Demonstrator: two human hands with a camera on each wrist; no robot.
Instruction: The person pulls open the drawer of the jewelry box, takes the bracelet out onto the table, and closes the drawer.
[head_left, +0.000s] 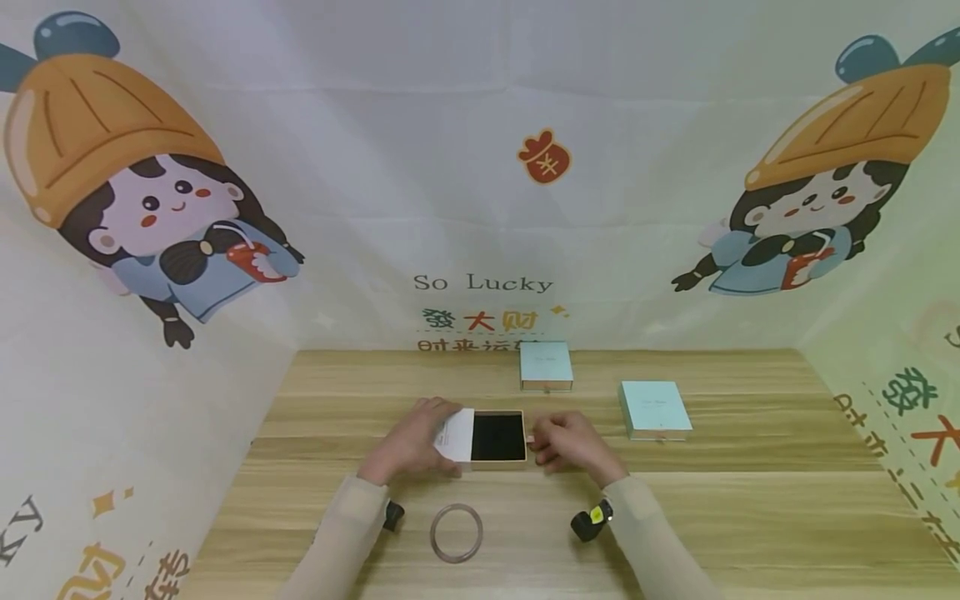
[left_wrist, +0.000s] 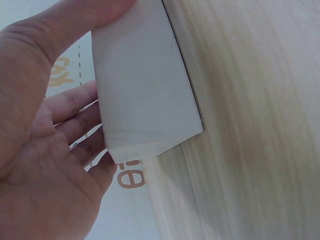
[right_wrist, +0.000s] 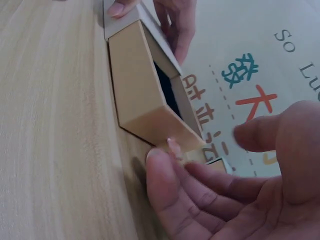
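A drawer-style gift box lies on the table in front of me, its white sleeve (head_left: 455, 435) pulled partly off the tan drawer (right_wrist: 137, 75). Black lining (head_left: 498, 437) shows inside the drawer. My left hand (head_left: 417, 439) grips the sleeve from the left, thumb on the near side and fingers on the far side. At the drawer's right end my right hand (head_left: 568, 442) pinches a small pink ribbon tab (right_wrist: 174, 148) between thumb and finger. A pinkish, translucent bangle (head_left: 456, 533) rests on the table nearer to me, between the forearms.
Two pale blue boxes stand to the right: one box (head_left: 546, 365) at the back edge, another box (head_left: 655, 410) beyond my right hand. Printed cloth walls (head_left: 480, 192) enclose the wooden table (head_left: 750, 517) at the back and sides.
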